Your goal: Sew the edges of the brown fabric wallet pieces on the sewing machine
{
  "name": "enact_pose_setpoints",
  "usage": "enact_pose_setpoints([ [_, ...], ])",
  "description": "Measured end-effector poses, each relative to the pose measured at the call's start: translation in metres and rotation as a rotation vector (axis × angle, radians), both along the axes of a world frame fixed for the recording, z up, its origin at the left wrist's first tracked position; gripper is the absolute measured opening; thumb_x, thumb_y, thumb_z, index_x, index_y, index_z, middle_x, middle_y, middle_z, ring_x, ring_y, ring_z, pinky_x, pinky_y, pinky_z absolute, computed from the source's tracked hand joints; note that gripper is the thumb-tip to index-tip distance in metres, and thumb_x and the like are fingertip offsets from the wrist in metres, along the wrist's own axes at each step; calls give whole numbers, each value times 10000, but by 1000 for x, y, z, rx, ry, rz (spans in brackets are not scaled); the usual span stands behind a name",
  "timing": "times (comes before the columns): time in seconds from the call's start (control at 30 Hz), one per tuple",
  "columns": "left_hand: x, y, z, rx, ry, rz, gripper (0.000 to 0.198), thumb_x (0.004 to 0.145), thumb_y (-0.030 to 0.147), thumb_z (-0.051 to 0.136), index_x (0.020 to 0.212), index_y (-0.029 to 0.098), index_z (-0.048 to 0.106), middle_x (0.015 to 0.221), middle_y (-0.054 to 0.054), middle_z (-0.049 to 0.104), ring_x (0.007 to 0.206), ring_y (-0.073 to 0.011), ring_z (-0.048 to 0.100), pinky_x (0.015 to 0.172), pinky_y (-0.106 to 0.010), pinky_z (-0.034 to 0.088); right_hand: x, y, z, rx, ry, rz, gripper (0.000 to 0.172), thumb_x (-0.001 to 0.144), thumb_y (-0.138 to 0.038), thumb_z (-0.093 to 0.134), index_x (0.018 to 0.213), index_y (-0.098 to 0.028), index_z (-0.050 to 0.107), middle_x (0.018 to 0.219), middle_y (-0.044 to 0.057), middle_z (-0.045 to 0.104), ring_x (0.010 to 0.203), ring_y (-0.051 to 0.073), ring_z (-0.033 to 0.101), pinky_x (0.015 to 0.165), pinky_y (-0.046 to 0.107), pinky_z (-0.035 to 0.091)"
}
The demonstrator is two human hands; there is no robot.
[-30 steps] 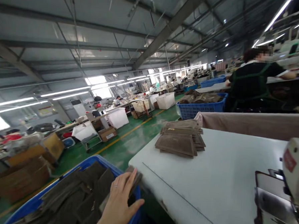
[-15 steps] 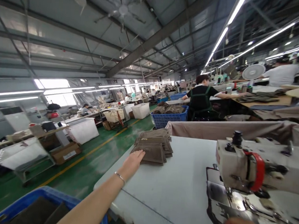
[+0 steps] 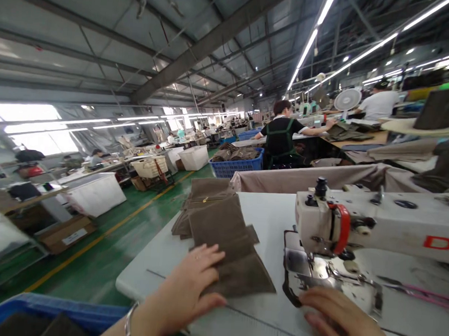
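Now the left hand (image 3: 188,286) is laid flat, palm down and fingers spread, on the near end of a brown fabric piece (image 3: 237,279). Nothing is enclosed; the piece is only pressed against the white table (image 3: 254,322).

Half a second ago this hand was noted at the near edge of the fabric stack (image 3: 208,197), and a second ago over the blue crate (image 3: 51,307) at lower left. Since then the piece has been drawn off the stack toward the table's near edge. It now lies fanned out, its far end overlapping the stack, its near corner just beside the sewing machine (image 3: 357,225).

The right hand (image 3: 337,319) is recorded as before, at the near edge of the machine's metal plate (image 3: 317,273), open and flat, with nothing seen in it.

Judgement: one piece is separated from the pile and lies beside the plate, not yet on it.
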State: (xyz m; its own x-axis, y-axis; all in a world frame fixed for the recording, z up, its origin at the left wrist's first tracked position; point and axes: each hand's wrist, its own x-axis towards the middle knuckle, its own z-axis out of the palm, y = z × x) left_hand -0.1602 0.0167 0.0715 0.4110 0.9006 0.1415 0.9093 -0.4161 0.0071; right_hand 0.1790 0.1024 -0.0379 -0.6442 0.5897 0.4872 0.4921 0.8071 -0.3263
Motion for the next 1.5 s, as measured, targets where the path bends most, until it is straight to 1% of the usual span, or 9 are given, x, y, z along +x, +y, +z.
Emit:
enact_pose_setpoints([
  [0.07, 18, -13, -24, -138, -78, 45, 375, 893, 451, 562, 1200, 237, 568, 1426, -71, 452, 1328, -252, 389, 1103, -453, 330, -11, -10, 2, 0, -42, -63, 242, 905, -363, 550, 1114, -286, 645, 1143, 47, 645, 1033, 238, 623, 876, 383, 552],
  [0.17, 38, -5, -53, -142, -161, 190, 505, 845, 442, 634, 1288, 227, 522, 1363, -97, 507, 1252, -269, 462, 1052, -451, 383, -28, -24, -7, 35, -79, -143, 326, 849, -398, 624, 1120, -218, 648, 1174, 95, 623, 1047, 311, 590, 873, 514, 521],
  [0.3, 71, 18, -64, -47, -238, 235, 608, 643, 506, 794, 1164, 246, 615, 1233, -80, 553, 1162, -314, 475, 1003, -492, 383, -37, -34, -15, -13, -58, -194, 366, 825, -344, 659, 1141, -162, 622, 1188, 121, 602, 1075, 316, 553, 901, 520, 489],
  [0.5, 109, 22, -63, -129, -362, 137, 95, 743, 143, 647, 828, 187, 646, 908, -46, 610, 914, -241, 547, 871, -393, 432, -33, -36, -4, -192, 48, -201, 234, 801, -226, 669, 1033, -209, 645, 1164, 88, 600, 1083, 278, 543, 936, 475, 463],
  [0.6, 108, 19, -53, -163, -455, 155, 114, 764, 92, 577, 816, 189, 611, 805, -9, 618, 778, -181, 575, 730, -296, 461, -30, -40, 7, -280, 126, -155, 65, 833, -207, 625, 875, -239, 663, 1144, 62, 604, 1071, 259, 544, 910, 439, 477],
  [0.73, 104, 10, -24, -354, -896, 152, 261, 785, 126, 601, 1035, 202, 615, 845, 10, 652, 766, -147, 593, 688, -231, 454, -27, -47, 38, -334, 248, -76, 102, 865, -208, 588, 816, -260, 661, 1192, 33, 591, 1118, 250, 501, 946, 441, 440],
  [0.9, 114, -5, 4, -491, -1268, 153, 166, 775, 282, 702, 868, 144, 707, 824, -27, 647, 785, -168, 570, 699, -241, 424, -20, -55, 85, -410, 256, -20, 55, 821, -198, 623, 780, -233, 634, 987, 26, 652, 981, 220, 538, 843, 360, 471],
  [1.07, 121, -13, 3, -597, -1583, 191, 244, 729, 312, 753, 871, 120, 706, 798, -59, 669, 738, -183, 588, 731, -294, 452, -12, -60, 102, -396, 241, -33, 86, 780, -148, 617, 767, -233, 614, 850, 11, 633, 877, 202, 545, 747, 329, 469],
  [1.5, 122, -15, -8, -659, -1662, 285, 317, 702, 375, 776, 812, 95, 678, 665, -34, 601, 589, -125, 516, 620, -248, 418, -16, -65, 100, -477, 234, -156, 117, 742, -141, 594, 710, -232, 528, 723, -30, 594, 727, 176, 558, 653, 288, 424],
])
